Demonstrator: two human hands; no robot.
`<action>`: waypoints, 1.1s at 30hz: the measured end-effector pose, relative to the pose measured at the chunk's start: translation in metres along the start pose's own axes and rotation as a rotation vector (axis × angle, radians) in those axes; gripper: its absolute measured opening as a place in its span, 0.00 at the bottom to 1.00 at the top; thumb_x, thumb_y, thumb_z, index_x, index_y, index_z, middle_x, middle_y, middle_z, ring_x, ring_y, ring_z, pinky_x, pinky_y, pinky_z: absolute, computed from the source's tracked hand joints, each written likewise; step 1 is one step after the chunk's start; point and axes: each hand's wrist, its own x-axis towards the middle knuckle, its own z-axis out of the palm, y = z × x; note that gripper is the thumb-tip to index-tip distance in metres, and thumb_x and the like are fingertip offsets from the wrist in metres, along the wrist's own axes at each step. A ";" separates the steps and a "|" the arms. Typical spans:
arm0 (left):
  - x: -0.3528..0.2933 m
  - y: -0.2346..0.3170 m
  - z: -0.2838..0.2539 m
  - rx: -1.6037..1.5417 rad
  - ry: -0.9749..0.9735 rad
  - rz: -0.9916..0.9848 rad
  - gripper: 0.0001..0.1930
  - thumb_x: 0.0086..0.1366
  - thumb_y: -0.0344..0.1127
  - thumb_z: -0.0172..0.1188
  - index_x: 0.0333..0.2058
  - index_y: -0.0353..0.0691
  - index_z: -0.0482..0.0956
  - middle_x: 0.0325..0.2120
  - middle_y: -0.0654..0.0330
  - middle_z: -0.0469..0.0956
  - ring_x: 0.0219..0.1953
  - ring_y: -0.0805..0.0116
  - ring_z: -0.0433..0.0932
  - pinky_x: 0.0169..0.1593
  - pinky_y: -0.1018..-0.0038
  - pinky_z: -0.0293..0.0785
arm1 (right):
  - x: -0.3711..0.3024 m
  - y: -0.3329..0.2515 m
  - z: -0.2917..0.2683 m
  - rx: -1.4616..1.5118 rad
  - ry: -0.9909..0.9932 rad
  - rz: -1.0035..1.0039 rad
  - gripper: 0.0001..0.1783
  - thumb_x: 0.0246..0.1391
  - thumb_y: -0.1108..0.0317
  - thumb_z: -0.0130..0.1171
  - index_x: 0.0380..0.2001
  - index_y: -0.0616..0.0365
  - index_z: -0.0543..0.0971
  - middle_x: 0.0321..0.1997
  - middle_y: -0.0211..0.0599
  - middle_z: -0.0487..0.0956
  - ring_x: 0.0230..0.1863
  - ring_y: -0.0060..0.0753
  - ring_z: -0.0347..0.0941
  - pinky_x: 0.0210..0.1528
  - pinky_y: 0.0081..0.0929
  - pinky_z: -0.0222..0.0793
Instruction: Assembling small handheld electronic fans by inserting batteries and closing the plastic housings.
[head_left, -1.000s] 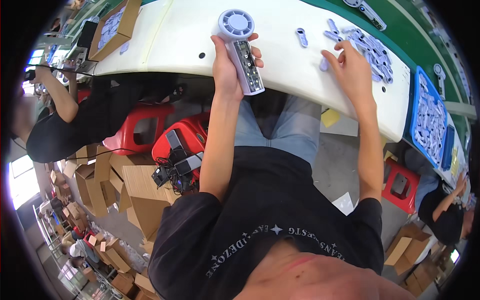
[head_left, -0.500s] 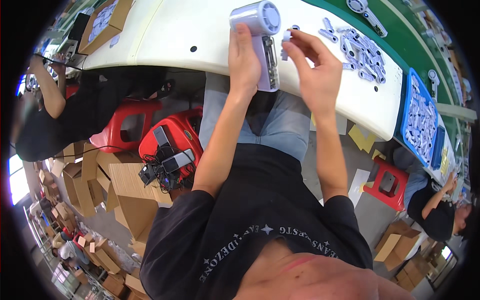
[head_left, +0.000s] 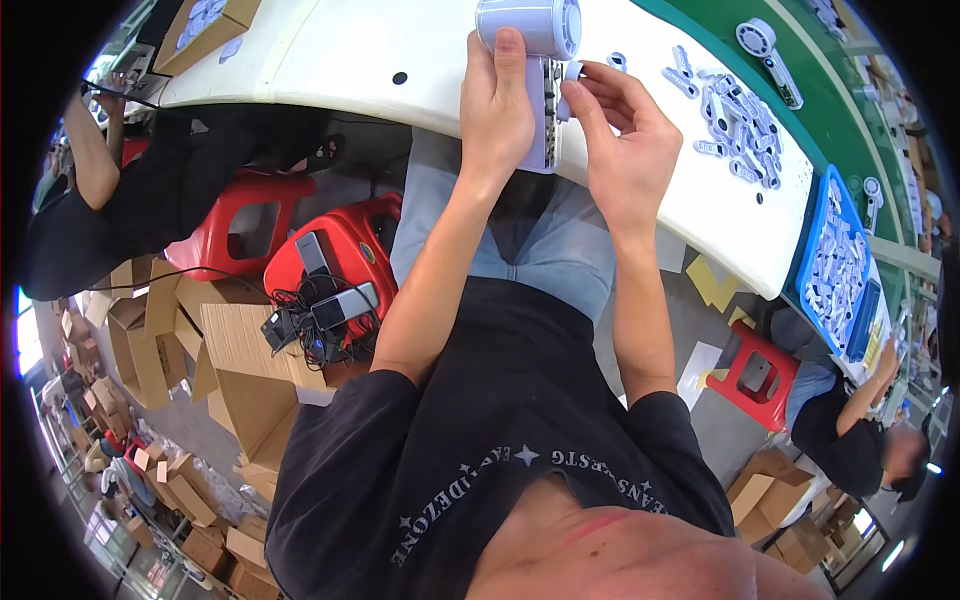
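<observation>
My left hand is closed round the handle of a pale lilac handheld fan, its round head uppermost. Along the handle's right side the shell is open, and a strip of inner electronics shows. Between the thumb and fingers of my right hand is a small pale lilac cover piece, pinched right beside that open side. My fingers partly hide the piece, and I cannot tell whether it touches the handle. Several similar lilac pieces lie in a loose pile on the white table, right of my hands.
A blue tray full of small lilac parts stands at the right. Another fan lies on the green surface beyond the table. At the left, a red stool bears phone-like devices and tangled cables. Cartons crowd the floor; co-workers sit at both sides.
My right hand has brought the cover piece left, up against or close to the handle's open side. The whole view has shifted slightly; the left hand still grips the fan.
</observation>
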 end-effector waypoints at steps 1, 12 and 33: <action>0.000 0.001 0.000 0.004 -0.005 -0.007 0.29 0.71 0.59 0.37 0.45 0.33 0.67 0.32 0.58 0.76 0.34 0.75 0.73 0.39 0.75 0.71 | 0.000 0.001 0.001 -0.007 0.002 -0.013 0.14 0.51 0.74 0.64 0.41 0.68 0.79 0.34 0.39 0.82 0.35 0.24 0.78 0.41 0.19 0.74; 0.007 -0.005 -0.002 0.096 -0.008 0.041 0.30 0.71 0.59 0.38 0.43 0.30 0.69 0.30 0.56 0.77 0.32 0.73 0.74 0.38 0.75 0.71 | 0.005 0.001 -0.001 -0.119 -0.047 -0.101 0.13 0.50 0.74 0.65 0.39 0.67 0.81 0.31 0.38 0.82 0.32 0.23 0.78 0.39 0.18 0.73; 0.019 -0.015 -0.010 -0.304 -0.167 -0.095 0.19 0.58 0.36 0.61 0.45 0.36 0.67 0.37 0.58 0.72 0.40 0.72 0.73 0.44 0.77 0.72 | 0.002 -0.017 0.013 -0.276 -0.018 -0.159 0.09 0.48 0.74 0.64 0.34 0.67 0.79 0.28 0.39 0.80 0.29 0.29 0.78 0.36 0.21 0.73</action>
